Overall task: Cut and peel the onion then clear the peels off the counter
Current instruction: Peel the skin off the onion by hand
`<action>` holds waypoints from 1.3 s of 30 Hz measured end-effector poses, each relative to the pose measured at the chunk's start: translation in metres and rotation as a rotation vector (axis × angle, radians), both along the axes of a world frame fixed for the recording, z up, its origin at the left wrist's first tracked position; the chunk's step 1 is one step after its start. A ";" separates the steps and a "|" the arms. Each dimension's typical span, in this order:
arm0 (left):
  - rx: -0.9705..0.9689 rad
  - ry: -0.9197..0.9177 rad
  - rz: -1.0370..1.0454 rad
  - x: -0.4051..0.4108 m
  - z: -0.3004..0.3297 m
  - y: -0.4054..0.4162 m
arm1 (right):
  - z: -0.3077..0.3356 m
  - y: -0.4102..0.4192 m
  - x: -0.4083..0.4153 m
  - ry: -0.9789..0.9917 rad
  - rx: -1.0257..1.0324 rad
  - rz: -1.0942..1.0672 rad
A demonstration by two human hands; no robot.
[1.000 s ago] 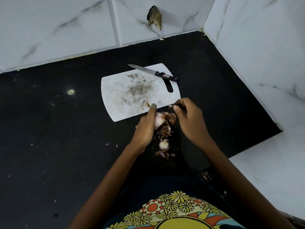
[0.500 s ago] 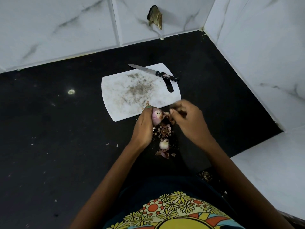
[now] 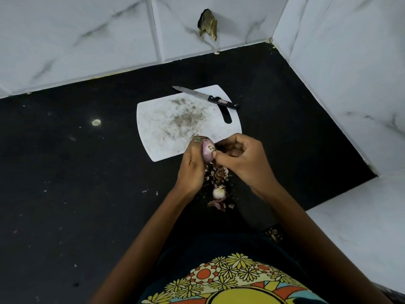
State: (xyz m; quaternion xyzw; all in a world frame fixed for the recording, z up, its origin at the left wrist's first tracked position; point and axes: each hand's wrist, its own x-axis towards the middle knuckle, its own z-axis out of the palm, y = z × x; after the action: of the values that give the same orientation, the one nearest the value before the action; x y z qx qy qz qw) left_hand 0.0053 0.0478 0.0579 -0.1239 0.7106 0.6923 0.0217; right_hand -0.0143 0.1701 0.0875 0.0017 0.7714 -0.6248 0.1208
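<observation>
My left hand (image 3: 192,165) grips a small purple onion (image 3: 207,152) just above the near edge of the white cutting board (image 3: 166,128). My right hand (image 3: 243,159) pinches at the onion's right side with thumb and forefinger; whether a peel is between them I cannot tell. Under my hands lies a pile of brown onion peels (image 3: 220,172) on the black counter. A second, pale peeled onion (image 3: 218,193) sits among peels closer to me. The black-handled knife (image 3: 206,97) rests across the board's far right corner.
White marble-tiled walls (image 3: 87,40) close the counter at the back and on the right, with a chipped hole (image 3: 208,24) in the back tile. A white ledge (image 3: 361,227) stands at the near right. Black counter (image 3: 65,183) stretches to the left.
My left hand lifted and turned the onion so its cut end faces up. My right hand moved in from the right and now pinches the onion's side.
</observation>
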 end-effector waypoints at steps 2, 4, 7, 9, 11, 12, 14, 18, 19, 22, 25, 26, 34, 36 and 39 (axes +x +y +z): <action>0.032 -0.026 0.016 -0.001 0.002 0.000 | 0.000 0.000 -0.001 0.000 -0.031 -0.006; 0.062 -0.071 0.037 -0.002 0.005 0.000 | -0.001 0.000 -0.001 0.004 -0.063 -0.031; 0.090 -0.091 0.052 -0.002 0.006 0.000 | 0.000 0.001 -0.002 -0.021 -0.146 -0.030; 0.107 -0.081 0.058 -0.001 0.006 0.001 | 0.001 0.001 -0.002 -0.018 -0.132 0.008; 0.103 -0.067 0.052 -0.001 0.007 0.002 | 0.001 0.001 -0.001 0.036 -0.009 0.039; 0.104 -0.055 0.043 0.000 0.008 0.002 | 0.001 0.001 -0.001 0.055 0.040 0.040; 0.122 -0.044 0.035 0.001 0.009 0.002 | 0.002 0.000 -0.002 0.073 0.061 0.036; 0.169 -0.144 0.073 -0.002 0.006 0.001 | 0.003 0.000 -0.003 0.066 0.006 0.015; 0.188 -0.162 0.082 -0.002 0.006 0.001 | 0.003 0.000 -0.003 0.068 -0.004 0.003; 0.227 -0.192 0.110 -0.004 0.008 0.002 | 0.004 -0.001 -0.004 0.042 -0.072 0.003; 0.324 -0.239 0.105 -0.003 0.009 0.004 | 0.003 0.000 -0.005 0.026 -0.055 0.019; 0.348 -0.249 0.103 -0.002 0.009 0.004 | 0.001 0.000 -0.006 0.044 -0.008 0.016; 0.393 -0.233 0.104 -0.002 0.008 0.000 | -0.005 0.011 -0.003 0.261 0.346 0.003; 0.367 -0.228 0.114 -0.003 0.008 0.001 | -0.002 0.011 -0.001 0.190 0.206 0.154; 0.310 -0.229 0.115 -0.003 0.008 0.000 | -0.004 0.014 -0.003 0.211 0.216 0.310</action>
State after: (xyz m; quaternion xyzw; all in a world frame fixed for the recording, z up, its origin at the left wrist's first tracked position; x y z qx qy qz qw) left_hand 0.0025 0.0478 0.0659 -0.2375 0.5800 0.7749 0.0815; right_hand -0.0175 0.1837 0.0830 -0.1694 0.8332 -0.5094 0.1329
